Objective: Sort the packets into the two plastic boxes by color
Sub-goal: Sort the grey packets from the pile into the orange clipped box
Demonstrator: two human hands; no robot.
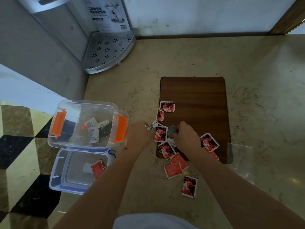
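The left hand [140,132] is curled around a crumpled white packet [151,126], pinched at the fingertips just off the left edge of the wooden board [194,96]. The right hand [185,135] lies knuckles-up over the lower left part of the board, its fingers curled onto a dark grey packet [171,131] that shows between the hand and a red one.

Red packets [160,136] are scattered along the board's left edge and lower left corner, some overlapping: 1 sits furthest up at the left edge [167,107], 1 lies just right of the right wrist [208,142], and 3 have spilled off the near edge onto the marble counter [255,71], the nearest of them [189,186] lying alone, apart from the rest.

At the counter's left edge stand 2 clear plastic boxes. The further one, with orange clips [121,129], holds white and dark packets [92,131]; the left hand is just beside its right clip. The nearer one, blue-trimmed [56,172], holds a red packet [97,169] leaning against its right wall, partly hidden behind the left forearm.

A clear plastic bag [242,161] lies flat by the board's lower right corner. In the far left corner of the counter a white perforated corner shelf [107,52] leans against its printed carton [109,12]. Checkered floor tiles [21,146] show beyond the counter's left edge
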